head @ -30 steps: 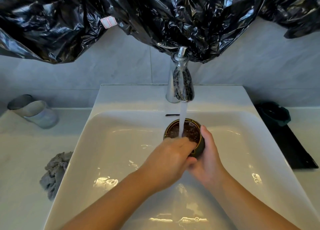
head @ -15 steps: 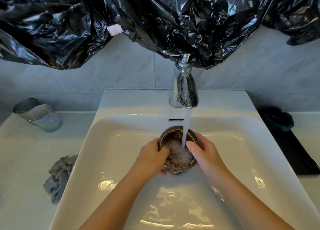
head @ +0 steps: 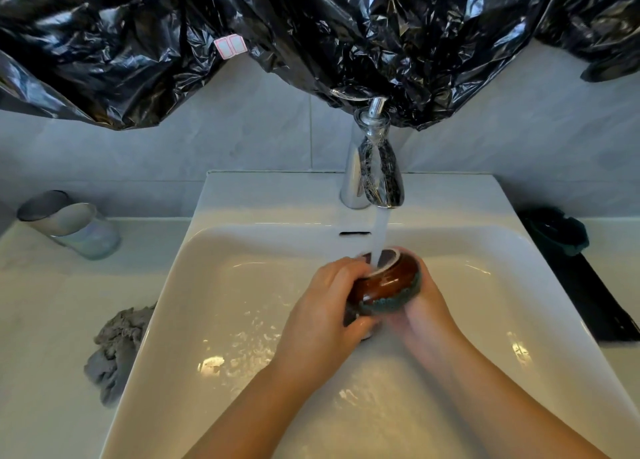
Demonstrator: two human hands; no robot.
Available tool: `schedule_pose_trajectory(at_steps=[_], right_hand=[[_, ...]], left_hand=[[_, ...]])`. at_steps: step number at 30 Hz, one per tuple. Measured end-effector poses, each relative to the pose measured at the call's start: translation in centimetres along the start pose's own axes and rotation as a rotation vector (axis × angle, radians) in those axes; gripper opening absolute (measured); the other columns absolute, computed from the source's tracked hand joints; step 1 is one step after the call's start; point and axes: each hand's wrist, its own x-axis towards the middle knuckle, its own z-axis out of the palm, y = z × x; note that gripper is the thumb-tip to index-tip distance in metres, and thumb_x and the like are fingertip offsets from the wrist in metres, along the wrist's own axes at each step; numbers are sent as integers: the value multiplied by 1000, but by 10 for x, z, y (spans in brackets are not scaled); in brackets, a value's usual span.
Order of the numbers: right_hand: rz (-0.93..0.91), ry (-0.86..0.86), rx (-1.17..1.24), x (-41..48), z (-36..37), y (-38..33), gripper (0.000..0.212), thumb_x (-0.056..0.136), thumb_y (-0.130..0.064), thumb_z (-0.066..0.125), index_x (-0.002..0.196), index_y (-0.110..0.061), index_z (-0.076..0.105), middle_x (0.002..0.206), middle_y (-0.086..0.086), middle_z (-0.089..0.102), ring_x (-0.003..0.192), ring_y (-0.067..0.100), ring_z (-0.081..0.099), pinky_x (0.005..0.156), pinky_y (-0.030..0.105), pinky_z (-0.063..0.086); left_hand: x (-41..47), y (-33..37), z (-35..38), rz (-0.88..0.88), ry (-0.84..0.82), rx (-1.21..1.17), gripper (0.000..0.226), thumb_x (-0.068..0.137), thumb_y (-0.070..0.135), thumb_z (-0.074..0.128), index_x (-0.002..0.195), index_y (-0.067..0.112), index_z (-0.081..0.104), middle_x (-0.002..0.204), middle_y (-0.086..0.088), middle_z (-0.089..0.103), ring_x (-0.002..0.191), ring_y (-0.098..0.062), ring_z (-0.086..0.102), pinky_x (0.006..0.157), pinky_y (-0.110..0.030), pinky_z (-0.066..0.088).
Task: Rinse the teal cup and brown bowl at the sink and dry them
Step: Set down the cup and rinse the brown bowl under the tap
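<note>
The brown bowl (head: 388, 285), glossy with a teal-speckled rim, is turned upside down and tilted under the running water from the chrome faucet (head: 375, 178). The stream strikes its pale base. My left hand (head: 327, 306) grips the bowl's left side, fingers curled round its rim. On the bowl's right side my right hand (head: 424, 316) cups and holds it from below. Both are over the white sink (head: 214, 285). The teal cup (head: 557, 235) lies on a black mat (head: 602, 306) on the counter at the right.
A crumpled grey cloth (head: 116, 349) lies on the counter left of the sink. Two glass tumblers (head: 74, 224) lie at the back left. Black plastic sheeting (head: 311, 36) hangs across the wall above the faucet.
The bowl was upright, filling with water, held at both sides. Now it is flipped upside down and tilted, and the water falls on its base.
</note>
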Motion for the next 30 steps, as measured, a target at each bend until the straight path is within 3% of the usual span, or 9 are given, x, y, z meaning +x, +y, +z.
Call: schedule_pose_trajectory(at_steps=[2,6,10,13,16,19,22,26,30], right_hand=[[50,-72,119,-5,3,1,37,93,-15,50,121,7,58,113,27,65,100,33,66,75,40,59],[127,-191,209,-10,2,2,51,90,-30,45,130,-1,57,125,24,58,117,37,53,95,47,44],[234,-256,317,-15,6,-2,72,79,-61,47,126,-9,65,129,21,63,122,36,58,110,54,35],[219,-231,264,-17,8,-3,70,80,-59,50,130,-11,63,127,18,66,118,32,63,105,52,41],[177,-192,184,-15,10,-4,67,79,-55,51,136,-19,57,127,14,67,115,28,65,91,45,53],[81,-195,39,-18,14,-5,55,80,-50,50,129,-28,63,122,7,70,108,21,69,77,33,60],[-82,-206,-228,-23,20,-6,35,90,-46,44,104,-39,75,109,0,75,104,16,70,81,30,58],[-251,-96,-473,-26,23,-3,35,103,-35,41,96,-25,75,93,1,77,92,18,73,78,31,58],[-237,91,-379,-24,23,-6,42,103,-34,40,79,-21,71,73,2,74,76,21,73,70,35,59]], left_hand=[[2,-2,-1,19,28,42,58,74,37,70,125,39,41,124,14,51,118,-5,47,93,-22,45],[4,-7,-5,12,87,90,66,74,58,59,134,42,38,119,10,45,112,-7,45,87,-18,44],[3,-10,-3,105,27,89,68,76,62,58,138,44,35,141,3,35,129,-9,33,104,-22,31],[1,-5,1,19,-171,-67,75,80,69,47,145,51,13,160,6,6,145,-2,7,113,-19,16],[0,-4,5,-58,-232,-91,88,79,68,46,145,47,-8,158,17,-12,139,14,-9,108,-4,7],[0,-2,8,-135,-181,-185,106,77,50,70,141,42,-14,155,17,1,127,29,0,98,6,15],[1,-6,6,-185,-65,-168,123,61,38,86,141,43,-7,139,18,17,120,23,25,97,2,29],[3,-13,7,-166,74,-65,125,50,40,90,145,33,9,133,16,20,119,16,29,96,-2,35],[5,-9,7,-143,10,-133,113,50,50,85,139,42,16,133,17,28,123,7,34,100,-5,34]])
